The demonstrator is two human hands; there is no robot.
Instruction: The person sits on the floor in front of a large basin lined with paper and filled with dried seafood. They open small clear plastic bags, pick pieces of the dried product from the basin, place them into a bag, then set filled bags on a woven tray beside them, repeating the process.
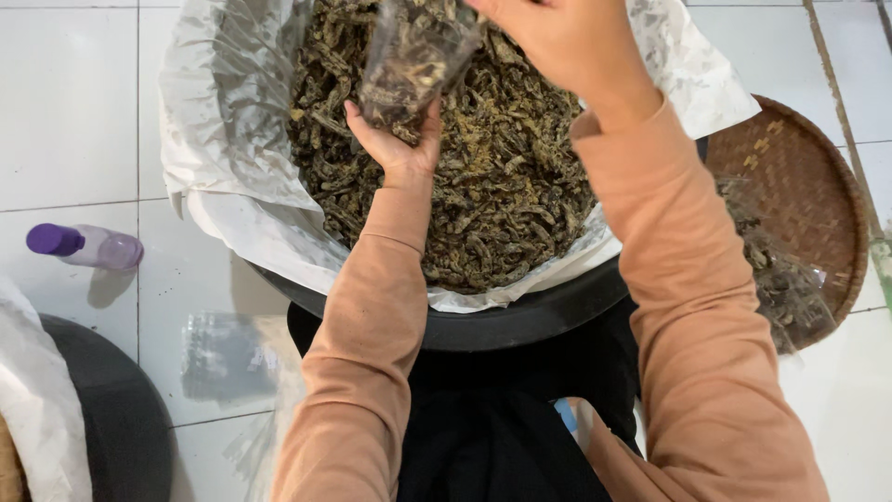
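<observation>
While left hand cups clear bag underneath | right hand pinches its top | risk: tilted bag spills dried pieces into lined tub.

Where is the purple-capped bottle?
In the head view, the bottle lies on its side on the white floor tiles, far left, beside the lined tub.

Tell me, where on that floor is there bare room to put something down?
Bare white tile lies left of the lined tub, above the purple-capped bottle. Another bare patch sits at the lower right, below the woven tray. It is crowded between the bottle and the person's knees, where clear plastic bags lie; the tub itself is full of dried pieces.
</observation>
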